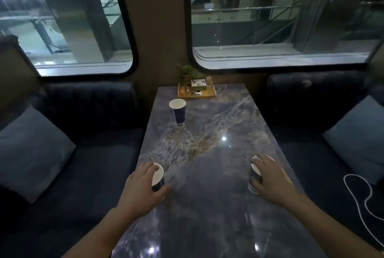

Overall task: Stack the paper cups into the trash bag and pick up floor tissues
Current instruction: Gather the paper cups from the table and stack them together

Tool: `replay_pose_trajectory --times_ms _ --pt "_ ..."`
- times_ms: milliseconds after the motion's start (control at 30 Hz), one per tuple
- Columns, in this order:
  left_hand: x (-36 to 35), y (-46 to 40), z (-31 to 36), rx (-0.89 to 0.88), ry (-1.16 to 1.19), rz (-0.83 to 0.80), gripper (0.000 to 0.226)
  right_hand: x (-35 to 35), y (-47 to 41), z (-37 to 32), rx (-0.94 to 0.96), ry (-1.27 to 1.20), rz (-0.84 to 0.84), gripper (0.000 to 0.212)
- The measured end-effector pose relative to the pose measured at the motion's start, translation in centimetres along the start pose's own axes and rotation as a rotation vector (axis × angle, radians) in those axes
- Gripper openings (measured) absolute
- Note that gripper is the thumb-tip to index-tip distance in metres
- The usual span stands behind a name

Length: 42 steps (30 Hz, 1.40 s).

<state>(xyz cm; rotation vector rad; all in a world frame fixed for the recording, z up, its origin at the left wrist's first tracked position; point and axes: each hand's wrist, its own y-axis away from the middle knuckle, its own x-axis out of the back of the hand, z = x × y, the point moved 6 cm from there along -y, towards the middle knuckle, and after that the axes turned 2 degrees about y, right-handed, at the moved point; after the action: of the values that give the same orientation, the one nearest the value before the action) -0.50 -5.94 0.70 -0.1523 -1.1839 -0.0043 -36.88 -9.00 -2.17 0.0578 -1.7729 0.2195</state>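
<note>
Both hands are at paper cups near the front edge of the marble-patterned table (pixel 207 205). The left hand (pixel 143 187) curls around the left paper cup (pixel 158 176), thumb on the near side and the fingers (pixel 148 169) over the far rim; the cup's white mouth tilts toward the right. The right hand (pixel 270 176) wraps the right paper cup (pixel 255 178) from the outer side, fingers spread over its rim and thumb low on the blue wall. Each hand appears closed loosely on its cup, though whether either cup has left the table cannot be told. A third paper cup (pixel 177 112) stands upright farther back, just in front of a wooden tray (pixel 207 96) holding a small plant and oddments. No trash bag and no floor tissues are in view.

The step in hand looks like gathering the cups for nesting. To do it well, grip the walls rather than the rims, lightly enough not to crush the paper, and keep each cup upright in case of dregs. Slide one into the other mouth-up, then free one hand to fetch the far cup without knocking the tray.
</note>
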Motion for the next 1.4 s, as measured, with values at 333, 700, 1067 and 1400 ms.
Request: replay_pose_trajectory --times_ms 333,700,1067,1400 --pt "-3.0 -1.2 -4.1 0.075 0.071 -0.002 0.088 -2.3 -0.8 1.2 -0.206 -0.084 0.067 0.044" --pt "-7.2 -4.5 -5.9 0.253 0.147 -0.14 0.111 -6.1 -1.6 3.0 -0.304 0.177 -0.249 0.016" --pt "-8.1 -5.3 -5.6 0.225 0.146 -0.047 0.075 -5.2 -2.3 1.9 -0.291 0.232 -0.185 0.013" --pt "-7.6 -5.1 -4.9 0.242 0.125 -0.077 0.074 -5.0 -2.3 1.7 -0.333 0.222 -0.121 0.013"
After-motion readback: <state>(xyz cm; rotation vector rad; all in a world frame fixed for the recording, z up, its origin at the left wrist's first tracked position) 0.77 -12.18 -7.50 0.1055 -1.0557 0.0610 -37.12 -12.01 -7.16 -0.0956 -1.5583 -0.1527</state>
